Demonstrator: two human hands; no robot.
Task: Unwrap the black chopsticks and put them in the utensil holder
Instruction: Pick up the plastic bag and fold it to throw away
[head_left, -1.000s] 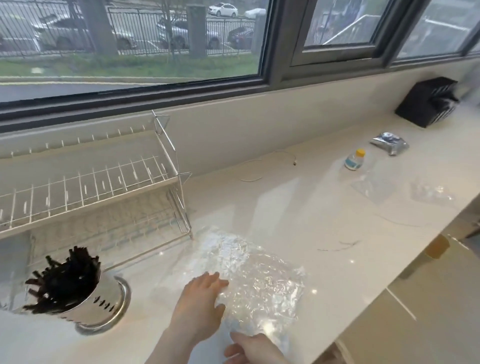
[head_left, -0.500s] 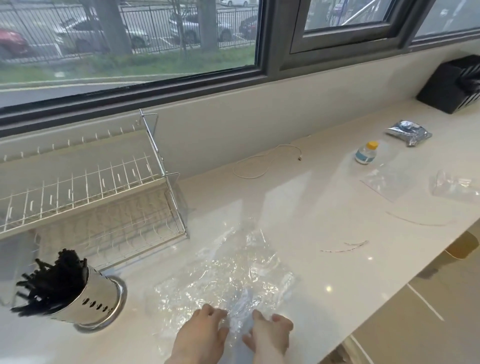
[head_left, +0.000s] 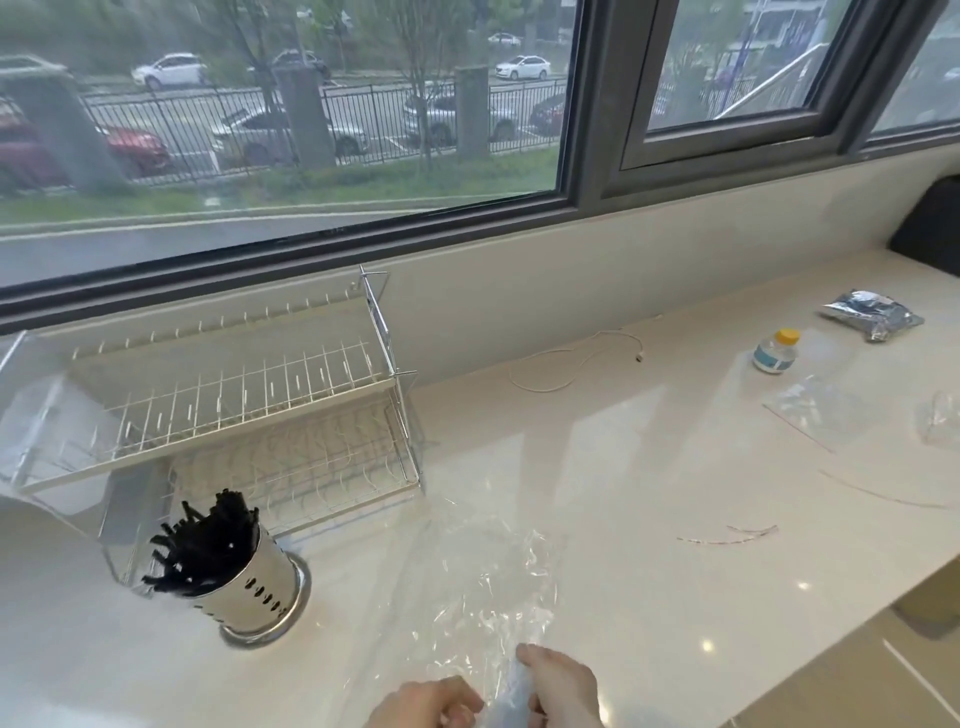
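A shiny perforated metal utensil holder (head_left: 262, 592) stands at the left on the pale counter, and several black chopsticks (head_left: 200, 551) stick out of its top, leaning left. A crumpled sheet of clear plastic wrap (head_left: 498, 582) lies on the counter to its right. At the bottom edge my left hand (head_left: 428, 706) and my right hand (head_left: 563, 686) are both closed on the near end of that wrap, gathering it between them. No loose chopsticks show on the counter.
A white wire dish rack (head_left: 234, 410) stands behind the holder. Further right lie a white cable (head_left: 576, 364), a small bottle with a yellow cap (head_left: 775, 352), a silver foil packet (head_left: 872, 319), more clear plastic pieces (head_left: 810, 410) and a black block (head_left: 930, 228).
The camera has tilted up. My hands have drawn back toward the counter's near edge and bunched the plastic wrap, which earlier lay spread flat under my left palm.
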